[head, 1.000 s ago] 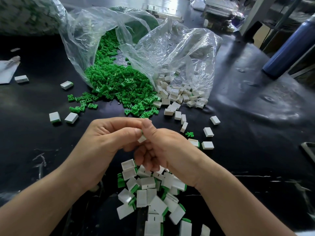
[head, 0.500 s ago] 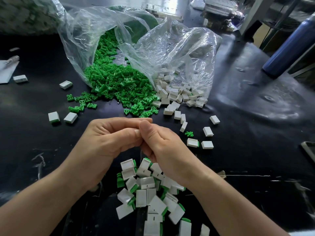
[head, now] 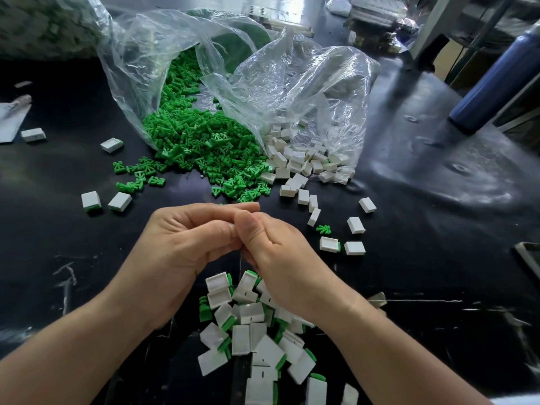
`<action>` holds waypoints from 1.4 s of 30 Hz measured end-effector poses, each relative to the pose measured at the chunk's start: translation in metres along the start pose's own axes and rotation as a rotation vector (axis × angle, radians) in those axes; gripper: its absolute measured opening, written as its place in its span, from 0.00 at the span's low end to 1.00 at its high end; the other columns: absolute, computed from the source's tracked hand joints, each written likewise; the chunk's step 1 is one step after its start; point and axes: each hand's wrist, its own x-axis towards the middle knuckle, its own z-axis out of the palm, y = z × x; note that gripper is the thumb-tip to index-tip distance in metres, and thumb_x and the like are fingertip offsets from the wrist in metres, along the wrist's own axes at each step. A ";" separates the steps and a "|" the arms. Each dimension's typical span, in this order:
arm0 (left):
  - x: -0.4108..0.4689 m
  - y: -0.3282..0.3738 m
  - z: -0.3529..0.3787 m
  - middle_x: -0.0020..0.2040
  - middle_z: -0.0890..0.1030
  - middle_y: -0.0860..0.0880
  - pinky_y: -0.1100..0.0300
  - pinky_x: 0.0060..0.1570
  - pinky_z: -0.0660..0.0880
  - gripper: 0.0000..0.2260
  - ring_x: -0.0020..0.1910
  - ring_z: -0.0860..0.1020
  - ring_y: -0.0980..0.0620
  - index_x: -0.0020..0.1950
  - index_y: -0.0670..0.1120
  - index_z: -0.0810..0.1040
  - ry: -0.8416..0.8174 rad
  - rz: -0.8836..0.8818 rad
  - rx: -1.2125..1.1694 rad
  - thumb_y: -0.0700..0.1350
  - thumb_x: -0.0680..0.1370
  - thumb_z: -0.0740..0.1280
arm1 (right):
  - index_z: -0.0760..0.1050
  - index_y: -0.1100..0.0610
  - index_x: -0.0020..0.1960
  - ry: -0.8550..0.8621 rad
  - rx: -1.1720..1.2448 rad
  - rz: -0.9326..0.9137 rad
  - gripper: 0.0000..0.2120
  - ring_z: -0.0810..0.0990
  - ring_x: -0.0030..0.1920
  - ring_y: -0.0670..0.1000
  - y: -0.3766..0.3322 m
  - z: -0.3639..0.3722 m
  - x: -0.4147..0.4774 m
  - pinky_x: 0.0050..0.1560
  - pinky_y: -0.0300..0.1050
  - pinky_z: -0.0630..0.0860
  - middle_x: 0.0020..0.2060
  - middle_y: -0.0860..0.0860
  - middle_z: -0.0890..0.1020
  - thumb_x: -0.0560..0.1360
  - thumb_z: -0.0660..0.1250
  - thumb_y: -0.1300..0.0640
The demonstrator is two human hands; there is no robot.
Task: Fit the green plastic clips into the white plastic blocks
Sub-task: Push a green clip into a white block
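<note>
Green clips (head: 204, 147), white blocks (head: 295, 160) ahead, left hand (head: 181, 244) curled against right hand (head: 277, 258), contents hidden, black tabletop (head: 438, 200) right.

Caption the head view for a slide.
Left hand and right hand meet over finished blocks; green clips and white blocks spill behind.

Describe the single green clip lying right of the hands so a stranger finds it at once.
Start at the clear bag spilling white blocks on the black table. Loose blocks trail from its mouth toward the right hand; just right of that hand lies the green clip. It is the only bare green piece among white ones.
</note>
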 end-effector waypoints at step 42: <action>0.006 0.001 -0.003 0.37 0.84 0.45 0.65 0.27 0.76 0.15 0.32 0.82 0.52 0.41 0.46 0.83 0.149 -0.073 0.162 0.51 0.59 0.69 | 0.73 0.52 0.48 0.348 -0.116 -0.141 0.13 0.74 0.35 0.36 0.013 -0.041 0.011 0.38 0.28 0.70 0.36 0.42 0.76 0.68 0.73 0.60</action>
